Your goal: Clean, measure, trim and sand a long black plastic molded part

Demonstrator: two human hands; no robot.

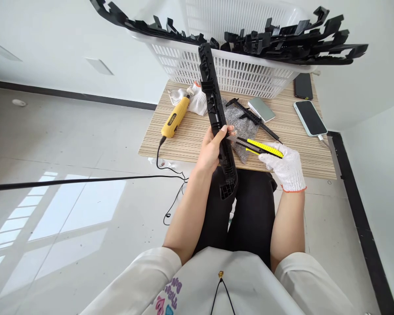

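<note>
My bare left hand [212, 146] is wrapped around a long black plastic trim part [216, 103], which stands tilted over the table edge with its lower end above my lap. In a white knit glove with an orange cuff, my right hand [284, 164] grips a yellow and black utility knife [259, 147]. The knife's blade points left, its tip close to the part beside my left fingers; whether it touches cannot be made out. Behind the knife lies a grey cloth [239, 131] with a black caliper [254, 118] on it.
A white plastic basket [249, 78] bearing several black plastic parts [282, 43] stands at the table's back. A yellow corded rotary tool [176, 117] and white glove [198, 101] lie left. Rightward are a silver-grey box [262, 109], a charging phone [310, 118] and a dark phone [303, 86].
</note>
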